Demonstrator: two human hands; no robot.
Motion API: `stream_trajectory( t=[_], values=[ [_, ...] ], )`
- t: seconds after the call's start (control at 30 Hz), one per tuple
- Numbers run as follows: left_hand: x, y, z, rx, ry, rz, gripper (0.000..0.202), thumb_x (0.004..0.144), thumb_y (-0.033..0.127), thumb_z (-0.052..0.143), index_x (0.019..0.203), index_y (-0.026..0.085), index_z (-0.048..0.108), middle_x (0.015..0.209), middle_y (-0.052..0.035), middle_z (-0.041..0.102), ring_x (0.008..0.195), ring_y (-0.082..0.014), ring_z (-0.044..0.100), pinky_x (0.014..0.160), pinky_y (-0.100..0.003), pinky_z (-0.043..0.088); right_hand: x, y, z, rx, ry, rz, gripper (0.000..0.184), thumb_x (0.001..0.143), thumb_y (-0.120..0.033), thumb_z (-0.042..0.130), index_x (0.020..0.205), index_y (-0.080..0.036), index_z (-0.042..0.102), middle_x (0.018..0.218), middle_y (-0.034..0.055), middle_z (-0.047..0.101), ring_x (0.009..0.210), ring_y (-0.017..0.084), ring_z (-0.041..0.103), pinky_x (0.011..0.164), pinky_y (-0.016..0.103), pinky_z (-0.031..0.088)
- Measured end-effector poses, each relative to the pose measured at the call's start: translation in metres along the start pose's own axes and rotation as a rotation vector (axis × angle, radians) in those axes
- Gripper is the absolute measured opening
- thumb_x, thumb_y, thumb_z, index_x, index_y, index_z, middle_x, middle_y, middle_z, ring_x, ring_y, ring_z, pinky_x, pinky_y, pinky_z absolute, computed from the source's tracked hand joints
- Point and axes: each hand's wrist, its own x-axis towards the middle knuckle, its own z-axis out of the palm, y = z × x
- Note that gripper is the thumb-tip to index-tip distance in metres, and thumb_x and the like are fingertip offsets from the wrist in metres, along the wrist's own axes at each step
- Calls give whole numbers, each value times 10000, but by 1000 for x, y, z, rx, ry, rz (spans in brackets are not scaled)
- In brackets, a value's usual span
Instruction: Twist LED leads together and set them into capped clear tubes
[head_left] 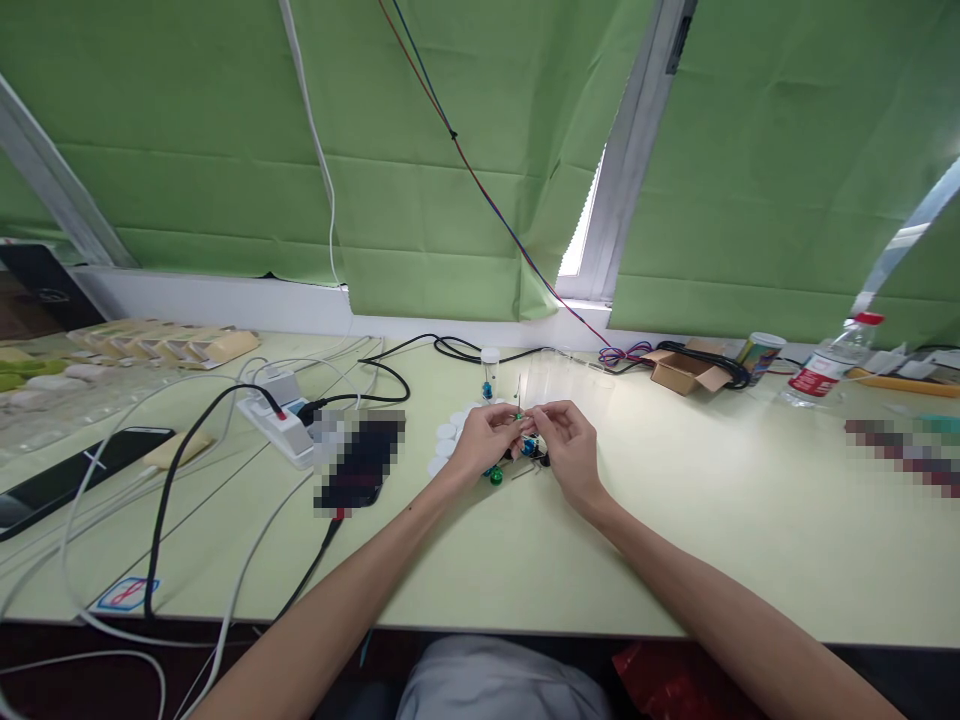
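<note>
My left hand and my right hand meet above the table, the fingertips of both pinched close together. Between them shows a bit of a small green part, with a thin wire standing up behind it; its exact kind is too small to make out. Under and between the hands lie several small blue parts, some black pieces and thin wire legs. Another green part rests on the table below my left hand. White round discs lie beside that hand, partly covered by it.
Behind the hands stand a small clear container and clear cylinders. A phone and a power strip with tangled cables are at left. Rightward are a cardboard box, a patterned cup and a plastic bottle.
</note>
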Motion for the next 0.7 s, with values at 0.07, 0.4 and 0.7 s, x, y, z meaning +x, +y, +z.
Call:
stream_trajectory(
  t=[0.07, 0.4, 0.7],
  values=[
    [0, 0, 0, 10, 7, 7, 337, 708, 466, 719, 835, 158, 666, 562, 17, 568, 461, -112, 510, 489, -251, 427, 0, 0, 0, -2, -5, -1, 227, 841, -409, 651, 852, -194, 577, 856, 50, 689, 731, 174, 666, 750, 350, 565],
    [0, -4, -2, 91, 41, 79, 298, 746, 445, 681, 851, 167, 663, 581, 14, 572, 450, -115, 518, 487, -250, 425, 0, 3, -2, 7, 0, -15, 179, 860, -359, 641, 875, -188, 589, 829, 37, 675, 729, 161, 650, 745, 328, 548],
    [-1, -2, -1, 185, 107, 124, 212, 770, 385, 623, 841, 189, 662, 570, 12, 583, 437, -125, 517, 486, -262, 432, 0, 0, -2, -54, 18, 7, 204, 855, -390, 632, 858, -192, 586, 749, 14, 641, 668, 157, 627, 688, 317, 535]
  ],
)
